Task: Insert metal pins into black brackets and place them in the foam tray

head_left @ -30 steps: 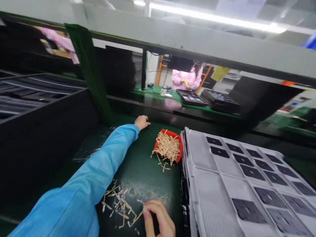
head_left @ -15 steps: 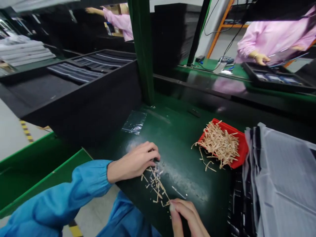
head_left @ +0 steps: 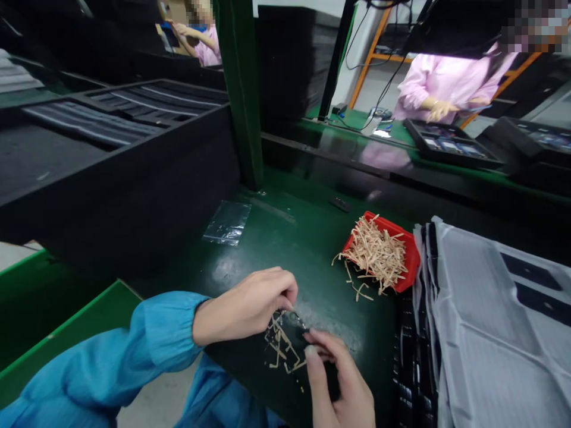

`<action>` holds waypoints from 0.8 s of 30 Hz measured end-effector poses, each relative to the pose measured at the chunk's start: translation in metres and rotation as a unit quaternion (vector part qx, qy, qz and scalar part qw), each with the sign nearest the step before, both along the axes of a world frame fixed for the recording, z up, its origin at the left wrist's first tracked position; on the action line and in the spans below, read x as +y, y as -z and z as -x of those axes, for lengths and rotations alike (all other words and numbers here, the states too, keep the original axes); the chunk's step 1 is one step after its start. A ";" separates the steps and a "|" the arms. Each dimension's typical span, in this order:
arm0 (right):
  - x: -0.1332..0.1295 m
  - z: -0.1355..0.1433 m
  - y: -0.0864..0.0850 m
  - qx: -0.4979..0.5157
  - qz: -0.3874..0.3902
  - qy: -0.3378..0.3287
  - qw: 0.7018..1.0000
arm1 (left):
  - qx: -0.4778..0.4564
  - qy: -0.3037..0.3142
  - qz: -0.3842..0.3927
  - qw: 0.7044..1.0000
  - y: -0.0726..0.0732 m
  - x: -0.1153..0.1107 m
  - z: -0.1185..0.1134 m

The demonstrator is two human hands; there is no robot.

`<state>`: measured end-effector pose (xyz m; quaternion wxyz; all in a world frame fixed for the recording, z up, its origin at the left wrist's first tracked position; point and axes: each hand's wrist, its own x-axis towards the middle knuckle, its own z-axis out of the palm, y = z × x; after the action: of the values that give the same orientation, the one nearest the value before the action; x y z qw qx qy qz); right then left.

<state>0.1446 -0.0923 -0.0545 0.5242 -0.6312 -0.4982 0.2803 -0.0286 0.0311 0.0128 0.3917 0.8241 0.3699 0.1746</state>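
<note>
In the head view, my left hand (head_left: pixel 252 300) is closed in a pinch over the near part of the green table. My right hand (head_left: pixel 339 374) pinches with thumb and forefinger a little lower and to the right. A thin, narrow, shiny strip (head_left: pixel 298 320) runs between the fingertips of both hands; its ends are hidden by the fingers. Just below and between the hands lies a small loose pile of thin tan strips (head_left: pixel 280 345), with tiny scraps beside it.
A red bin (head_left: pixel 413 261) heaped with tan strips stands to the right, several spilled at its lip. Beyond it is a stack of foam-wrapped sheets (head_left: pixel 482 309). A clear zip bag (head_left: pixel 228 223) lies flat. Black trays (head_left: pixel 187 148) stand left; a co-worker in pink (head_left: pixel 446 83) sits opposite.
My right hand has moved up toward my left, and both now pinch a thin strip. The clear strip that lay near my right hand no longer shows on the table. The view has shifted slightly.
</note>
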 end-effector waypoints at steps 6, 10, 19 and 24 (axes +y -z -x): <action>0.010 -0.001 -0.012 0.033 0.060 -0.048 0.996 | -0.002 0.042 -0.001 0.999 0.000 -0.002 -0.002; 0.011 0.000 -0.016 0.053 0.060 -0.065 0.995 | 0.001 0.045 -0.014 0.999 0.005 -0.001 0.000; 0.012 -0.005 -0.019 0.034 0.030 -0.097 0.994 | -0.014 0.012 -0.019 1.000 -0.001 -0.023 0.004; 0.015 -0.002 -0.017 0.002 -0.039 -0.134 0.990 | -0.118 -0.135 0.103 0.978 0.008 -0.058 -0.011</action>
<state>0.1464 -0.0775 -0.0372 0.5069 -0.5371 -0.5883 0.3293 -0.0178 -0.0271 0.0050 0.4880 0.6956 0.4450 0.2830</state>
